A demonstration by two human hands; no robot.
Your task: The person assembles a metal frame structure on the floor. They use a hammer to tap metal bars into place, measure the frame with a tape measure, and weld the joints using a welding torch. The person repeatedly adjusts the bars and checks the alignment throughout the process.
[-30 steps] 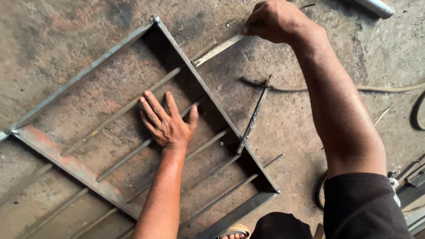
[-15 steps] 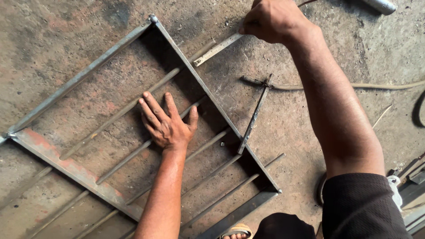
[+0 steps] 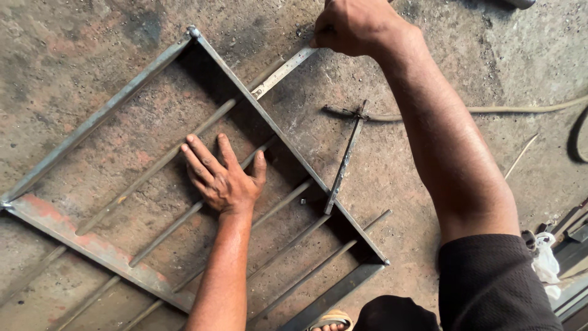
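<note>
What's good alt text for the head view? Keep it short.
Seen from above, a person's left hand presses flat on thin rods inside a rectangular metal frame lying on a concrete floor. The right hand grips the end of a flat metal strip that runs to the frame's far side.

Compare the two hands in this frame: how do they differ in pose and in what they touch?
The left hand lies flat, fingers spread, palm down on the thin rods inside the metal frame; the right hand is closed around the end of a flat metal strip outside the frame. The left arm reaches up from below, the right stretches far forward. Both are bare.
</note>
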